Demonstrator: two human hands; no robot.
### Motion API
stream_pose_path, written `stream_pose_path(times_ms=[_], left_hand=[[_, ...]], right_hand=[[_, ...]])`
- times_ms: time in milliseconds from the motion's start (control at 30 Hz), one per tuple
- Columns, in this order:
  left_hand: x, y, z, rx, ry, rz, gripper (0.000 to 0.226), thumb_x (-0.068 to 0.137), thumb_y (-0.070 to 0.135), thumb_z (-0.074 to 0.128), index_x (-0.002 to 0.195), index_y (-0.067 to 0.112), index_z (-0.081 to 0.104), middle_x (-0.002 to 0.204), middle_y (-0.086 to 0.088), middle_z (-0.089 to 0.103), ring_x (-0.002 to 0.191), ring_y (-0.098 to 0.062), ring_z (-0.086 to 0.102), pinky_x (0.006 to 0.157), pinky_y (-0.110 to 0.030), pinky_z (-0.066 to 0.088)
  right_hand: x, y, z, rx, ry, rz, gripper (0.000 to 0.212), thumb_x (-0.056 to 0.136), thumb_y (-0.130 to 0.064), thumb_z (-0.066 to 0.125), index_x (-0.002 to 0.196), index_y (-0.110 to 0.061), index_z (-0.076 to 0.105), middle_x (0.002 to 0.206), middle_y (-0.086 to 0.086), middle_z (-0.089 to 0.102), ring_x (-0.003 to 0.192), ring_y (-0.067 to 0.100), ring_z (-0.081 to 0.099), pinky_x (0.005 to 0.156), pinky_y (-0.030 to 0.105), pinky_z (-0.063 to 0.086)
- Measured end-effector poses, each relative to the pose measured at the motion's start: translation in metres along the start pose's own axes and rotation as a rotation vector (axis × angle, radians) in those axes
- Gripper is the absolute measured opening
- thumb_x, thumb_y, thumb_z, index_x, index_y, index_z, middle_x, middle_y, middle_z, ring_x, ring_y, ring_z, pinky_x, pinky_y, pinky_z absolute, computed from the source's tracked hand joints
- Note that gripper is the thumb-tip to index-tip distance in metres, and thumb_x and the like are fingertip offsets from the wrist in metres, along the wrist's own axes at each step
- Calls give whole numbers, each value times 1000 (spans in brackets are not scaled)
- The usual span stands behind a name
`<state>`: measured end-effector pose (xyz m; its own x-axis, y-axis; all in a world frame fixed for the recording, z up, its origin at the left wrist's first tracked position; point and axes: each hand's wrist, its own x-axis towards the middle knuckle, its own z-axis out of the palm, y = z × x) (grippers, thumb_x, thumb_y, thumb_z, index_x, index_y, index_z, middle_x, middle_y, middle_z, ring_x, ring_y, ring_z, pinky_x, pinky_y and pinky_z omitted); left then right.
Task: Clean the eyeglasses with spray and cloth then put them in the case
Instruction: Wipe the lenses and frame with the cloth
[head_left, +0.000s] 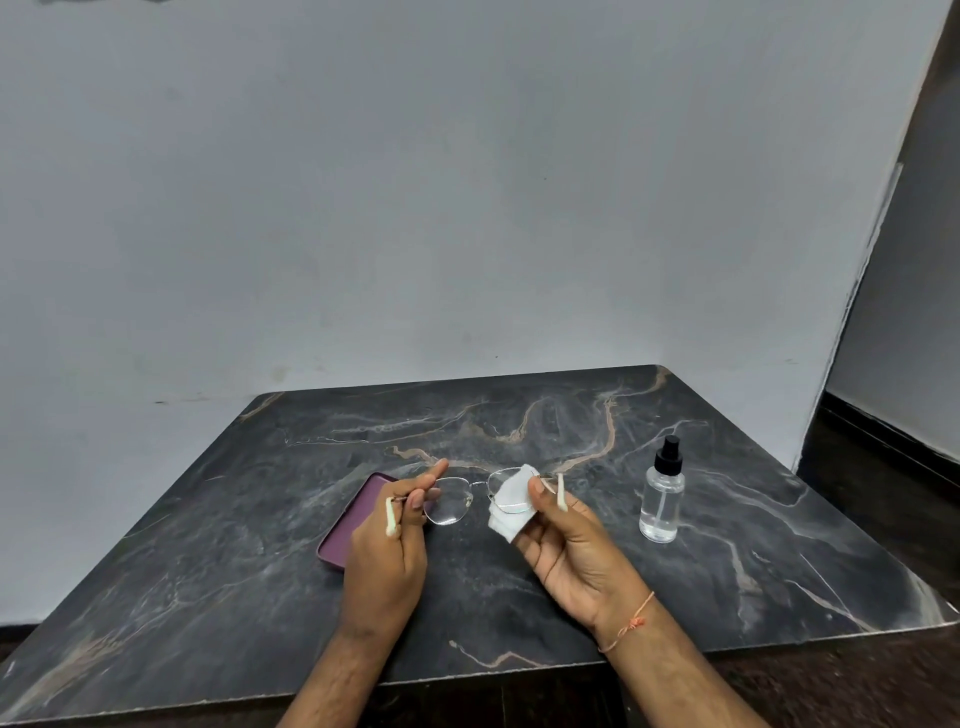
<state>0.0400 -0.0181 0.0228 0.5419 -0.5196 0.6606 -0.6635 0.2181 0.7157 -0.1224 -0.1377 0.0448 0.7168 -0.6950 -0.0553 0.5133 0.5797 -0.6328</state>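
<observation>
**Eyeglasses held over the table, one lens wrapped in cloth**

Case first, at our far left: a purple eyeglass case (349, 525) lies flat on the dark marbled table (208, 545), and our left hand partly hides its near right side. We cannot tell from this angle whether it lies open or closed.

Just right of it, our left hand (387, 551) is raised above the table and pinches the left end of the eyeglasses (462, 499) at the hinge, thumb and forefinger closed on the thin metal frame. The pale temple tip on that side slants down across our fingers. The bare left lens (445, 503) is clear, with the table visible through it.

Further right, the other lens sits inside a folded white cloth (511, 503). Our right hand (566, 551), palm turned up, grips the cloth round that lens, thumb on top and fingers beneath. The second pale temple tip stands up just beside the thumb. A thin orange thread (631, 621) circles our right wrist.

Well to the right, apart from both hands, a clear spray bottle (661, 499) with a black nozzle stands upright on the table.
</observation>
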Motion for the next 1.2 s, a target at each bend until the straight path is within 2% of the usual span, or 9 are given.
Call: stream_pose_path(times_ms=[133, 233, 333, 400, 533, 667, 833, 1033, 1200], left_hand=[[-1, -1, -1, 2, -35, 7, 38, 113, 32, 44, 140, 27, 70, 121, 25, 75, 116, 0, 73, 97, -17, 57], [0, 1, -1, 18, -16, 17, 38, 111, 28, 45, 138, 24, 71, 122, 28, 73, 116, 2, 72, 96, -12, 55], [0, 0, -1, 21, 3, 20, 38, 112, 27, 43, 137, 22, 71, 129, 19, 74, 117, 1, 72, 97, -19, 58], [0, -1, 0, 7, 13, 5, 37, 112, 26, 43, 137, 21, 71, 128, 19, 75, 117, -1, 73, 97, -19, 58], [0, 2, -1, -15, 11, -7, 38, 112, 28, 45, 138, 21, 71, 124, 22, 75, 115, -2, 74, 95, -14, 56], [0, 2, -1, -8, 9, -1, 39, 112, 26, 43, 138, 19, 72, 126, 21, 73, 115, -2, 73, 94, -13, 55], [0, -4, 0, -13, 14, 7, 34, 115, 20, 42, 136, 21, 69, 133, 9, 74, 118, -9, 74, 98, -22, 58], [1, -5, 0, -10, 56, 6, 32, 115, 19, 43, 131, 22, 70, 131, 10, 76, 115, -7, 75, 98, -22, 58], [2, -1, -1, 2, 78, -11, 29, 114, 12, 47, 128, 17, 73, 129, 14, 76, 119, 3, 71, 101, -11, 49]], right_hand=[[1, -1, 0, 81, 19, -25, 25, 85, -2, 70, 110, 3, 73, 116, 27, 76, 98, 32, 80, 75, 41, 68], [-1, 0, 0, 48, -16, 46, 34, 89, -11, 70, 120, 2, 74, 124, 28, 74, 103, 35, 79, 74, 38, 68], [-2, 1, -2, 15, -46, 69, 41, 88, -15, 70, 123, 5, 73, 125, 30, 73, 103, 36, 79, 75, 40, 68], [0, 2, -2, 5, -28, 35, 40, 87, -11, 71, 122, 7, 71, 123, 30, 73, 103, 34, 79, 77, 42, 67], [3, 1, -4, 29, 24, -9, 24, 82, -3, 73, 104, 4, 79, 114, 26, 77, 96, 29, 80, 73, 38, 67], [4, 2, -6, 59, -14, 28, 37, 87, -6, 71, 121, 5, 71, 125, 27, 73, 104, 32, 78, 79, 38, 67], [1, 2, -3, 1, -73, 72, 33, 89, -14, 68, 117, 2, 77, 125, 28, 74, 106, 34, 78, 81, 39, 67], [3, 3, -4, -3, 6, 48, 29, 83, -5, 71, 110, 5, 73, 103, 20, 79, 87, 23, 81, 69, 32, 66], [2, 3, -2, -20, 18, 58, 18, 79, -3, 74, 96, 2, 80, 95, 16, 78, 80, 18, 79, 66, 26, 65]])
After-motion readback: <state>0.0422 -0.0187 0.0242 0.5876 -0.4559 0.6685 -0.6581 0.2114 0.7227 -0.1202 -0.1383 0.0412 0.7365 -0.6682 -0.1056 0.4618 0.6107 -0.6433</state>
